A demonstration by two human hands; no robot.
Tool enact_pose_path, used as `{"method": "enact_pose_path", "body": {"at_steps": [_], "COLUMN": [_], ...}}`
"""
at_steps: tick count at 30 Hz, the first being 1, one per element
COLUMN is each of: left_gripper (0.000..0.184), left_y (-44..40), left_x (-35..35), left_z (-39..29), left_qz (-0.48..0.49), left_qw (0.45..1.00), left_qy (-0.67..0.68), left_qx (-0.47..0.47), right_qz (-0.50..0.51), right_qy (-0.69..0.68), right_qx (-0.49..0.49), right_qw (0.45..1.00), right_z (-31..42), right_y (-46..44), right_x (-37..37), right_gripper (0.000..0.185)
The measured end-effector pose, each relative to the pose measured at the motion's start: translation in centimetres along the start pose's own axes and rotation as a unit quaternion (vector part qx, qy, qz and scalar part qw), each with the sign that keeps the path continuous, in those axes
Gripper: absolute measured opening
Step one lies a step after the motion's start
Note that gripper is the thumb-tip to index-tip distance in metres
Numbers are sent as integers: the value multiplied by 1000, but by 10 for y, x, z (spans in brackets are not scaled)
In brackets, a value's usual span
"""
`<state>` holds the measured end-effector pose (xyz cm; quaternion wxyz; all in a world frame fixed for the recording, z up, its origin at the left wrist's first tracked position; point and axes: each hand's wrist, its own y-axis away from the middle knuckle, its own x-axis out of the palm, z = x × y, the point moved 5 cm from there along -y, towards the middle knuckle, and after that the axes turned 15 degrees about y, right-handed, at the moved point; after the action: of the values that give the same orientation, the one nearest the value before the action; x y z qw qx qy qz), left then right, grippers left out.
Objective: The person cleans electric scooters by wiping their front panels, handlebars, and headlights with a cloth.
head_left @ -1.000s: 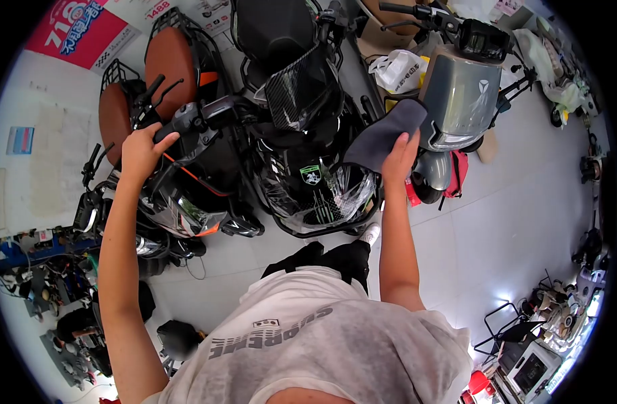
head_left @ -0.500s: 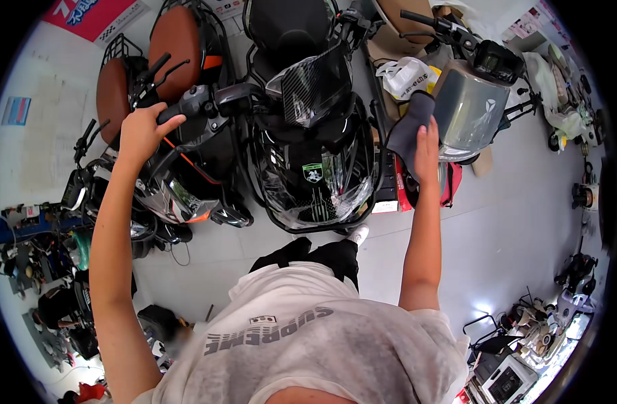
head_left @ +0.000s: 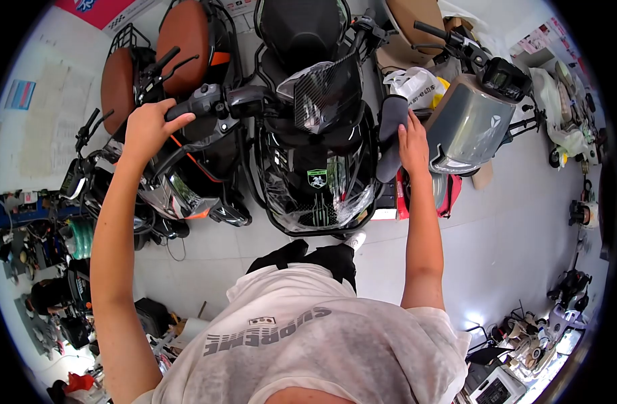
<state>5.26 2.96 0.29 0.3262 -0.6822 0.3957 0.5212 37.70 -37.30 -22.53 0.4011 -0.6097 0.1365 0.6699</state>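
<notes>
My left hand [head_left: 147, 128] is closed round the black handlebar grip [head_left: 180, 110] of the scooter in front of me, its thumb lying along the grip. Beside the scooter's right flank, my right hand [head_left: 414, 145] holds a dark grey cloth [head_left: 392, 131]. Its fingers lie along the cloth's edge, which hangs down in a narrow fold. Between my arms stands the black scooter's glossy front [head_left: 315, 182], with a green-edged badge and a clear plastic film. The handlebar is turned, so its other end [head_left: 372, 27] points away from me.
At left stand scooters with brown seats [head_left: 184, 44]. A grey scooter [head_left: 470, 124] is close to my right hand. A white plastic bag [head_left: 413, 87], a cardboard box [head_left: 416, 23] and a red item [head_left: 450, 195] lie nearby. Tools and parts [head_left: 26, 249] line the left wall.
My right hand and the cloth have moved left toward the black scooter; the cloth now hangs narrower and straighter. The left hand keeps its hold on the grip. The view has shifted slightly.
</notes>
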Motion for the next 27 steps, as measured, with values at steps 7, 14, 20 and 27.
{"method": "enact_pose_path", "body": {"at_steps": [7,14,20,27], "left_gripper": [57,56,53,54], "left_y": [-1,-1,0,1], "left_x": [3,2,1,-2], "left_z": [6,4,3,-3], "left_qz": [-3,-2,-9,4], "left_qw": [1000,1000,1000,1000], "left_qy": [7,7,4,5], "left_qx": [5,0,3,14], "right_qz": [-5,12,93,53], "right_qy": [16,17,-72,-92], "right_qx": [48,-25,115,98], "right_qw": [999,999,986,990], "right_z": [-9,20,14,6], "right_y": [4,-10,-19,-15], "right_x": [9,37,79,99], "right_gripper": [47,51,48,40]}}
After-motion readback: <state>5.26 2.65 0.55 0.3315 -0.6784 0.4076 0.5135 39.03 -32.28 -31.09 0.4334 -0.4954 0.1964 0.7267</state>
